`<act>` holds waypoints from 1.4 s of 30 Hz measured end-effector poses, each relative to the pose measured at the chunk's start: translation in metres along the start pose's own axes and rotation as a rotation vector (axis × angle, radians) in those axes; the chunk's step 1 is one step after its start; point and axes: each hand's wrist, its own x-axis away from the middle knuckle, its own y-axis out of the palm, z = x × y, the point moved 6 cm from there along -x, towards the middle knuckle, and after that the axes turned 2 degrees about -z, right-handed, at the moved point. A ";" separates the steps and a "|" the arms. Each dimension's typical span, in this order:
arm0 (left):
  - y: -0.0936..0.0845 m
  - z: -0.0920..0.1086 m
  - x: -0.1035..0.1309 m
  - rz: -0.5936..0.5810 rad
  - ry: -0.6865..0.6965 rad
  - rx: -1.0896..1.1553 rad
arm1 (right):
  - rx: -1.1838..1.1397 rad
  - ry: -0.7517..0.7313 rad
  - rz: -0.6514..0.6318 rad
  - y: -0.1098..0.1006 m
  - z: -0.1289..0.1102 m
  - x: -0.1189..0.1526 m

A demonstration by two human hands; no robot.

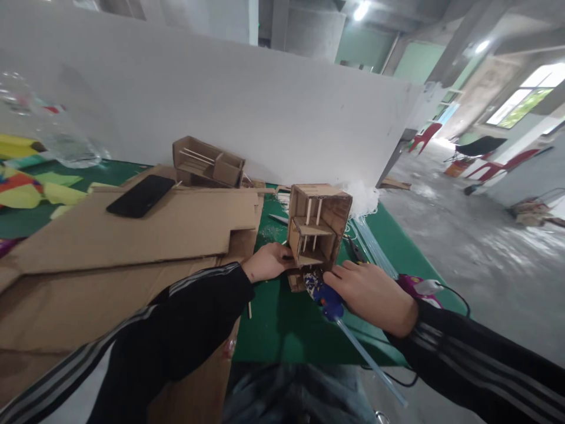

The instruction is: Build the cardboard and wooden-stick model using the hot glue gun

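A small two-compartment cardboard box (321,225) stands on the green tabletop, with thin white sticks upright inside it. Its lower left edge is pinched by my left hand (268,262), whose fingertips are partly hidden behind the cardboard. My right hand (368,291) is closed around a blue hot glue gun (330,301), and a long clear glue stick (371,362) sticks out of its back end. The gun's front lies close to the bottom of the box; I cannot tell whether its nozzle touches. Below the box sits another cardboard piece (296,280).
Cardboard sheets (176,229) cover the table's left side, with a black phone (141,196) on top. Behind them is another cardboard box (207,162). Clear glue sticks (375,247), black-handled pliers (356,250) and a power strip (419,288) lie at right. A white partition (247,112) rises behind.
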 end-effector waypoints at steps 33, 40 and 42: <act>-0.006 0.013 0.006 0.019 -0.015 -0.156 | -0.003 0.020 -0.038 0.006 -0.001 -0.005; -0.005 0.011 0.006 0.020 -0.016 -0.150 | -0.002 0.028 -0.052 0.006 -0.001 -0.004; -0.005 0.012 0.006 0.018 -0.014 -0.147 | -0.006 0.029 -0.053 0.006 -0.001 -0.004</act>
